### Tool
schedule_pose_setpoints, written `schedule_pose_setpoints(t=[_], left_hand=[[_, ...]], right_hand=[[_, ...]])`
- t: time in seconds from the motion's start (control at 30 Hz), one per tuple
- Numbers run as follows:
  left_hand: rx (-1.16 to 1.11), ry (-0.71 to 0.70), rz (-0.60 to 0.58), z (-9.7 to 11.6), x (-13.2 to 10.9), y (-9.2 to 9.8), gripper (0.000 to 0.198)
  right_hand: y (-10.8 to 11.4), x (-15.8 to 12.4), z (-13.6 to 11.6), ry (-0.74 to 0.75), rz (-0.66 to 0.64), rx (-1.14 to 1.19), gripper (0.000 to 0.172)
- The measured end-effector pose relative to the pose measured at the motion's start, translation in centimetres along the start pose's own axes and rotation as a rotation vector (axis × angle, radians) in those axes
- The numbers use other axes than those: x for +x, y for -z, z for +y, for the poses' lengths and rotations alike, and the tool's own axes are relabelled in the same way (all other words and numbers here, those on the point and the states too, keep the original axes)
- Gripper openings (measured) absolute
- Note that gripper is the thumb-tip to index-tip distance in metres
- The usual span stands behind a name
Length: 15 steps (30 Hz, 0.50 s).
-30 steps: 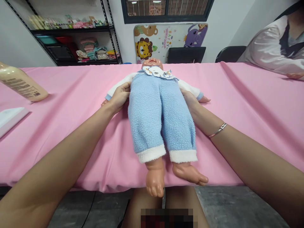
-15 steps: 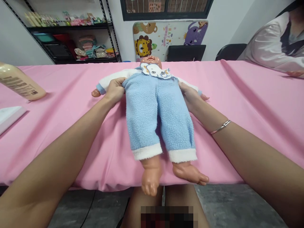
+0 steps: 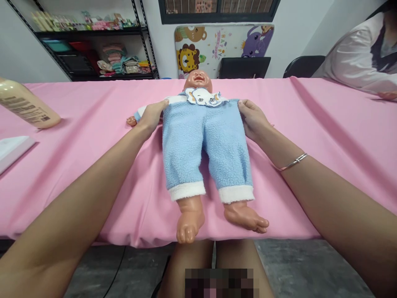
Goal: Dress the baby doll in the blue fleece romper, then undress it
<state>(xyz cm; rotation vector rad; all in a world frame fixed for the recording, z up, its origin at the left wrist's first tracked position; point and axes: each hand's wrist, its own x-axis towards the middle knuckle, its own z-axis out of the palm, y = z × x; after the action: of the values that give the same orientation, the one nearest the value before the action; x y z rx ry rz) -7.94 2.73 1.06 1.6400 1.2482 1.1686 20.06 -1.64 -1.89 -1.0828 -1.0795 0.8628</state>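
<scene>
A baby doll (image 3: 198, 80) lies on its back on the pink cloth, head at the far side and feet at the near edge. It wears fluffy blue pants (image 3: 182, 145) with white cuffs and a white top with blue cuffs. A white elephant-face bib (image 3: 204, 97) covers its neck. My left hand (image 3: 153, 116) pinches the waist of the pants at the left side. At the right side of the waist, my right hand (image 3: 252, 118) grips the fabric between thumb and fingers. The doll's right-side arm is mostly hidden behind my right hand.
On the pink-covered table (image 3: 310, 165), a beige bottle (image 3: 29, 105) lies at the left, above a white box (image 3: 14, 151). A black shelf (image 3: 93, 33) with bottles and folded cloths stands behind. A person in white sleeves (image 3: 350, 54) sits at the far right.
The doll has shifted slightly away from me, and more of its head shows. My right hand has moved up and a little outward with the waist, stretching it wider. The left hand still holds on.
</scene>
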Motion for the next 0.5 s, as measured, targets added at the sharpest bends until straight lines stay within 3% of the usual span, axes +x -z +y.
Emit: schedule_pose_setpoints(t=[0.17,0.33,0.5], left_hand=[[0.187,-0.058,-0.164,-0.9,0.1,0.4,0.028],[0.253,-0.027,-0.169,-0.8,-0.2,0.2,0.030],[0.327,-0.059,-0.188,0.3,-0.8,-0.3,0.033]], right_hand=[[0.0,0.2,-0.6,0.058,-0.006,-0.052,0.026],[-0.7,-0.6,-0.1,-0.018,-0.086,-0.233,0.021],[-0.6,-1.3,-0.7,-0.084,-0.167,-0.347,0.030]])
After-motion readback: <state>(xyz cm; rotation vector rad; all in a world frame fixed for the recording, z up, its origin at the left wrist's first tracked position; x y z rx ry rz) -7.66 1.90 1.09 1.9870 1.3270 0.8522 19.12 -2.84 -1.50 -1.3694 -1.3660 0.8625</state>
